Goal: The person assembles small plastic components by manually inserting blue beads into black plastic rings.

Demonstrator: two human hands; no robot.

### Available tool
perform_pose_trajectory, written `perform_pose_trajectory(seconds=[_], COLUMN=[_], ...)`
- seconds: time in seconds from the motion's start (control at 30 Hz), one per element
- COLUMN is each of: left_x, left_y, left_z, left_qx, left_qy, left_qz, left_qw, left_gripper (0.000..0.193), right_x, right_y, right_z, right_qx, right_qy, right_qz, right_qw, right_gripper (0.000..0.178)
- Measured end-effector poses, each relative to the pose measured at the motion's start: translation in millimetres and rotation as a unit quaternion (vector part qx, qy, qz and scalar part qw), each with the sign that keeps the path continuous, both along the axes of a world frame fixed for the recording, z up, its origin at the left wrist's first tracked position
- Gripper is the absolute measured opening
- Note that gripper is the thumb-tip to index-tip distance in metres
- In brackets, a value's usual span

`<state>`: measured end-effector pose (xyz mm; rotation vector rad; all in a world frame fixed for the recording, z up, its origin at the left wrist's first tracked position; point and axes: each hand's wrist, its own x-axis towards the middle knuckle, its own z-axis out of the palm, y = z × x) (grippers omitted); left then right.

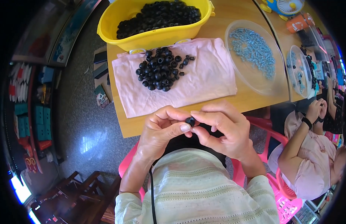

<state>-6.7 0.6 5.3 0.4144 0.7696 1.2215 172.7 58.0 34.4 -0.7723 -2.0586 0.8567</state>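
A small black rounded piece with a hole (190, 121) is held between my two hands, just in front of the table's near edge. My left hand (163, 130) is closed, its thumb and forefinger pinching the piece from the left. The thumb and forefinger of my right hand (223, 128) close on the same piece from the right; whether anything smaller is between those fingertips is hidden. Beyond my hands, a heap of similar black pieces (158, 71) lies on a folded pink cloth (203, 82), with several small ones at its right side.
A yellow tub (154, 37) full of black pieces stands behind the cloth. To the right lies a round clear plastic lid (251, 84) with small light-blue pieces (251, 48). Another person (307, 156) sits at the right, hands raised, beside a second clear dish (294, 74).
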Motion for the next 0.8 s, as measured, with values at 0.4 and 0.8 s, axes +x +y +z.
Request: perform_pose_trajectory(seconds=[0.4,0.8], left_x=[3.4,-16.8], left_y=[2.1,24.3], left_z=[5.8,11.2], left_qx=[-0.086,-0.002], left_qy=[0.018,0.130], left_qz=[-0.011,-0.008], left_qw=[0.996,0.991], left_gripper=[0.016,0.015], right_x=[-3.2,-8.0], right_y=[-0.2,22.2], right_z=[-11.9,-23.3], right_qx=[0.182,0.032], right_qy=[-0.053,0.048], right_qz=[-0.020,0.021], right_qw=[0.982,0.998], right_gripper=[0.030,0.030])
